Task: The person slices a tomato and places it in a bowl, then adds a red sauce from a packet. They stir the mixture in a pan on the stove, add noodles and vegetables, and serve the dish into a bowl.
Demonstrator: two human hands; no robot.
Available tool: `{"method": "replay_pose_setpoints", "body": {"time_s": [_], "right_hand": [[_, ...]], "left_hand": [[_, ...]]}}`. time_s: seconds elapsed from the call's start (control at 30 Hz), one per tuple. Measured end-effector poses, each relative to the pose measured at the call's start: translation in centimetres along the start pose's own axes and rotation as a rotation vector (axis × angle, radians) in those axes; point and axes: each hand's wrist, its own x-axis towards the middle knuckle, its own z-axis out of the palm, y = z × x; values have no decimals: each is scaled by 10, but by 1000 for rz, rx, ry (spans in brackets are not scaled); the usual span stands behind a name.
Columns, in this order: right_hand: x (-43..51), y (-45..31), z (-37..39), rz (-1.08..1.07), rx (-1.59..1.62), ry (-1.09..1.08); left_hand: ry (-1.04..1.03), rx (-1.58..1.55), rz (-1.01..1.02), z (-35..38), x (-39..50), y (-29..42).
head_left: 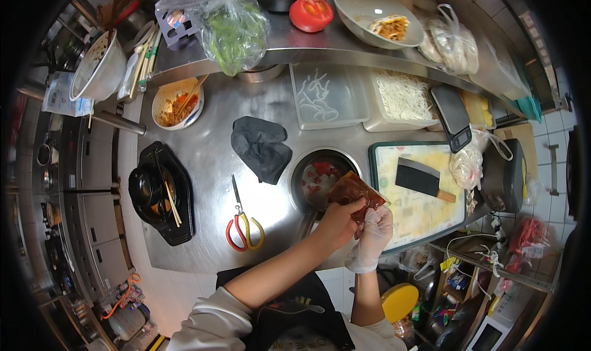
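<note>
My left hand (340,221), bare, grips a clear plastic packet of dark red-brown sauce (353,192). On the packet's lower right part, my right hand (375,228), in a thin clear glove, also holds it. The packet is tilted over the near right side of a round pot (300,198) set into the steel counter. Red pieces (318,171) lie in pale liquid or on the pot's bottom; I cannot tell which. Whether the packet is cut is hidden by my fingers. To the left rest scissors (240,224) with red and yellow handles, blades apart, and a dark cloth (261,145).
A cleaver (418,175) lies on a cutting board (383,222) to the right. Behind stand a tub of white noodles (401,97), a clear tub (330,106) and a kitchen scale (450,111). At left are a black tray (184,222) and a bowl (159,99). A raised shelf (286,58) spans the back.
</note>
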Motion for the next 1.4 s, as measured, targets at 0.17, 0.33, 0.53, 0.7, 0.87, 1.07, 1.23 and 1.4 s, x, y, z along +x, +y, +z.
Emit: {"method": "replay_pose_setpoints", "body": {"time_s": [0.17,0.33,0.53,0.7,0.87,1.07,1.23,1.4], "right_hand": [[4,-5,5,7,1,1],[1,-12,13,57,-3,-20],[6,-6,9,20,-125,-122],[31,-3,-4,-143,-472,-322],[21,-16,-32,-45,-554,-506],[-58,27,-32,405,-297,-520],[-95,56,-7,196,-277,-1035],[-115,66,3,325,-210,-618]], "left_hand": [[144,-165,-35,-5,6,2],[247,-272,-40,-4,5,3],[293,-280,-13,0,9,8],[66,-397,-155,-13,8,26],[211,-280,-153,-9,8,32],[297,-315,-207,-1,3,36],[211,-362,-251,-5,-4,33],[140,-331,-290,-5,-9,30]]}}
